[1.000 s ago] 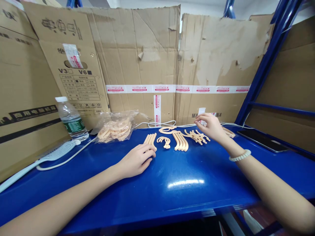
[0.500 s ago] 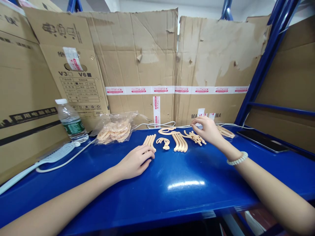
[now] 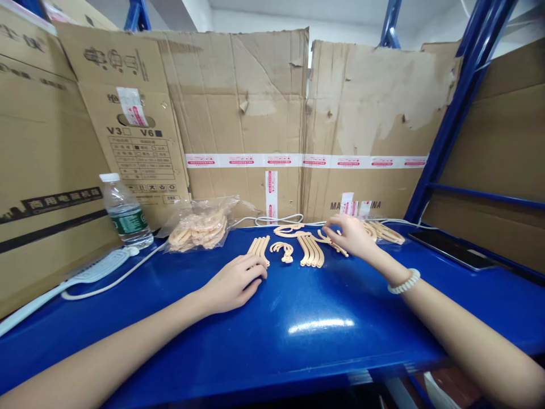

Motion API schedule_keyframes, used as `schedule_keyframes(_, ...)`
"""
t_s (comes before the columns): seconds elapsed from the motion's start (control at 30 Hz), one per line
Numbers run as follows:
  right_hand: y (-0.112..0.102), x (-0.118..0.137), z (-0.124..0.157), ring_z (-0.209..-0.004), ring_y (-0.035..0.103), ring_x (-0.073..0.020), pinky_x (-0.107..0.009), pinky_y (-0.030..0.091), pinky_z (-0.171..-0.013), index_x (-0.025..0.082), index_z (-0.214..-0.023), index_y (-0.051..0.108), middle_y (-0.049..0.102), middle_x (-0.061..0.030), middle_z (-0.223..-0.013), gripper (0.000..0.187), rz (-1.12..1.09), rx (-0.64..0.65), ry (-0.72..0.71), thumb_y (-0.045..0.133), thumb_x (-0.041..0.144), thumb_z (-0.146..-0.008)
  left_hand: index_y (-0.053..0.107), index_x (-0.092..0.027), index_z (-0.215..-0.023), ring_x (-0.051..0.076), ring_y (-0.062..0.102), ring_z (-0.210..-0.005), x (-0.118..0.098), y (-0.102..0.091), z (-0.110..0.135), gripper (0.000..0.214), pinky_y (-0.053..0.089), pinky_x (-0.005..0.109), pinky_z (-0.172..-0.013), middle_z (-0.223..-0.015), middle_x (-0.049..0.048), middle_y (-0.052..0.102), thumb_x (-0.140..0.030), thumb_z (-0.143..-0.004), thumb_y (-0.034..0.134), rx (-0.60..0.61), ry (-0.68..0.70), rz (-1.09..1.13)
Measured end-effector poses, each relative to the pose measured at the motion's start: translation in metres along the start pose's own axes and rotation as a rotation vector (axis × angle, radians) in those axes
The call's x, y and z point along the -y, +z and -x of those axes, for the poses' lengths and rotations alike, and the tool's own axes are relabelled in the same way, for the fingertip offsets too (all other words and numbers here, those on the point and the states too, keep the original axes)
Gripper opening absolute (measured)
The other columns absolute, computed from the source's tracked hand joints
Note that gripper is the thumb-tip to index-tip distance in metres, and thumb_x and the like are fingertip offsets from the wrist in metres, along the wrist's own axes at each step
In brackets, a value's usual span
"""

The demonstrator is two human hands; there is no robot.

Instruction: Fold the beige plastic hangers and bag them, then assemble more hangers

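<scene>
Small beige plastic parts lie in sorted groups on a blue table (image 3: 298, 318): straight strips (image 3: 259, 247), small hooks (image 3: 283, 250), long curved pieces (image 3: 311, 251) and a branched cluster (image 3: 334, 243). My left hand (image 3: 234, 282) rests flat on the table, fingers loosely curled, its fingertips just touching the near end of the straight strips. My right hand (image 3: 351, 236) reaches over the branched cluster, fingers bent down onto it in a pinch; what the fingers hold is hidden. A white bead bracelet (image 3: 403, 281) sits on that wrist.
A clear bag of more beige parts (image 3: 200, 224) lies at the back left beside a water bottle (image 3: 125, 212). A white power strip (image 3: 96, 268) and cable run along the left. A dark phone (image 3: 453, 249) lies at right. Cardboard walls (image 3: 255, 113) enclose the back.
My right hand has come down and moved left onto the branched cluster, fingers closing over it. My left hand stays put. The camera has tilted slightly.
</scene>
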State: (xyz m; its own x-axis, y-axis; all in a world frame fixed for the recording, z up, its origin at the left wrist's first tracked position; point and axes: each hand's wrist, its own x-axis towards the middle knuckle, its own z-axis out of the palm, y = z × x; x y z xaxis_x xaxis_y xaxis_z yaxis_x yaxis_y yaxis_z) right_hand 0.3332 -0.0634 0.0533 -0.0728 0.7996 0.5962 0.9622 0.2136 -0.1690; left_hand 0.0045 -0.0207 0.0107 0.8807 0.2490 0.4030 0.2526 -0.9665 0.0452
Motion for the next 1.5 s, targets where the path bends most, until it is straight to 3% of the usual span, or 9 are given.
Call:
schedule_keyframes(0.17,0.015,0.014,-0.018,-0.089,0.068,-0.0207,-0.029,0.050,-0.078,0.017,-0.090,0.070,0.075,-0.0061,-0.094,0.018,-0.072,0.157,-0.027,0.052,0.020,-0.086,0.057,-0.019,-0.096,0.022,0.057,-0.104,-0.001,-0.001,0.000,0.018,0.045,0.038,-0.091,-0.106,0.0074,0.061,-0.010,-0.090,0.043,-0.016,0.005,0.020)
schedule_keyframes(0.33,0.046,0.034,-0.067,-0.108,0.064,-0.0218,-0.027,0.047,-0.093,0.018,-0.109,0.068,0.069,-0.0074,-0.119,0.029,-0.067,0.416,-0.142,0.064,0.018,-0.081,0.057,-0.019,-0.095,0.022,0.058,-0.103,-0.002,0.000,0.001,0.019,0.045,0.039,-0.091,-0.105,0.0074,0.062,-0.009,-0.089,0.042,-0.014,-0.013,0.027)
schedule_keyframes(0.43,0.067,0.038,-0.094,-0.114,0.060,-0.0265,-0.032,0.046,-0.097,0.015,-0.114,0.066,0.064,-0.0122,-0.125,0.040,-0.009,0.574,-0.161,0.074,0.021,-0.075,0.057,-0.019,-0.095,0.023,0.058,-0.103,-0.002,-0.001,0.001,0.018,0.044,0.039,-0.091,-0.106,0.0079,0.062,-0.010,-0.090,0.042,-0.008,-0.011,0.020)
schedule_keyframes(0.57,0.085,0.033,-0.116,-0.106,0.061,-0.0233,-0.044,0.051,-0.090,0.015,-0.117,0.060,0.061,-0.0102,-0.121,0.033,0.082,0.722,-0.134,0.064,0.031,-0.089,0.056,-0.019,-0.096,0.022,0.058,-0.104,-0.003,-0.001,0.002,0.019,0.044,0.038,-0.090,-0.106,0.0083,0.062,-0.010,-0.091,0.041,0.008,-0.008,0.020)
schedule_keyframes(0.67,0.089,0.028,-0.123,-0.101,0.062,-0.0216,-0.043,0.053,-0.086,0.015,-0.116,0.060,0.061,-0.0081,-0.117,0.029,0.139,0.779,-0.122,0.059,0.033,-0.093,0.056,-0.019,-0.096,0.022,0.058,-0.105,-0.003,-0.001,0.001,0.019,0.044,0.038,-0.090,-0.107,0.0084,0.062,-0.010,-0.091,0.040,0.003,-0.001,0.024)
schedule_keyframes(0.83,0.091,0.023,-0.126,-0.093,0.064,-0.0201,-0.039,0.054,-0.081,0.014,-0.109,0.062,0.064,-0.0060,-0.108,0.027,0.178,0.780,-0.144,0.060,0.035,-0.092,0.057,-0.018,-0.096,0.022,0.057,-0.104,-0.003,-0.001,0.002,0.019,0.044,0.037,-0.091,-0.107,0.0084,0.062,-0.010,-0.090,0.041,-0.010,0.007,0.021)
schedule_keyframes(1.0,0.097,0.020,-0.120,-0.101,0.061,-0.0215,-0.042,0.052,-0.086,0.014,-0.109,0.061,0.061,-0.0081,-0.115,0.027,0.149,0.629,-0.181,0.062,0.033,-0.091,0.057,-0.018,-0.095,0.022,0.058,-0.103,-0.003,-0.001,0.002,0.019,0.044,0.037,-0.090,-0.105,0.0080,0.062,-0.010,-0.091,0.041,-0.006,-0.006,0.022)
schedule_keyframes(1.13,0.100,0.016,-0.114,-0.089,0.063,-0.0185,-0.038,0.054,-0.079,0.014,-0.109,0.060,0.064,-0.0058,-0.104,0.027,0.114,0.581,-0.192,0.061,0.034,-0.091,0.057,-0.019,-0.095,0.021,0.058,-0.101,-0.004,-0.003,0.001,0.018,0.045,0.037,-0.089,-0.104,0.0074,0.062,-0.011,-0.091,0.042,-0.001,-0.019,0.026)
schedule_keyframes(1.5,0.086,0.020,-0.121,-0.094,0.064,-0.0189,-0.039,0.052,-0.085,0.014,-0.109,0.062,0.066,-0.0064,-0.107,0.023,0.027,0.546,-0.277,0.061,0.028,-0.091,0.058,-0.019,-0.095,0.022,0.058,-0.103,-0.002,-0.001,0.001,0.019,0.044,0.039,-0.093,-0.105,0.0078,0.063,-0.008,-0.088,0.044,-0.038,0.020,-0.012)
